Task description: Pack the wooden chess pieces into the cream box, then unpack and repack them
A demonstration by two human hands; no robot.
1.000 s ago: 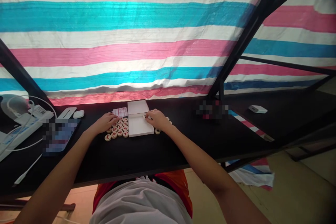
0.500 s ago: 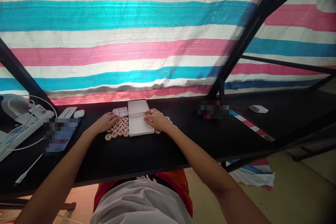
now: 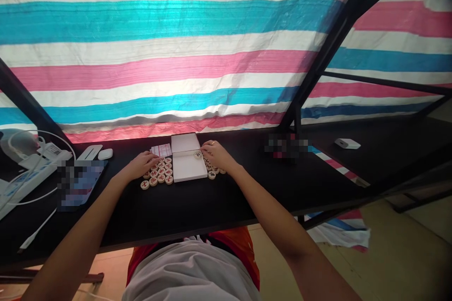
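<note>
An open white box point(image 3: 189, 168) lies on the black table, its lid point(image 3: 185, 142) folded back behind it. One round piece point(image 3: 197, 155) rests in the box's back right corner. My right hand point(image 3: 215, 154) is just right of the box, fingers bent down over pieces with dark characters point(image 3: 212, 175); whatever its fingertips hold is too small to tell. Left of the box stand rows of pieces with red characters point(image 3: 161, 171). My left hand point(image 3: 143, 163) rests over their back left part, its fingers spread and touching them. Behind them lies a folded sheet with red lines point(image 3: 161, 150).
A phone point(image 3: 83, 186), a white earphone case point(image 3: 105, 154), a power strip point(image 3: 38, 176) and white cables are at the left. A blurred dark object point(image 3: 287, 146) lies right of centre, a white adapter point(image 3: 348, 143) farther right. Black frame bars rise behind.
My right hand has moved from over the box to the right-hand pieces. A piece now shows in the box's back right corner. My left hand has stayed in place.
</note>
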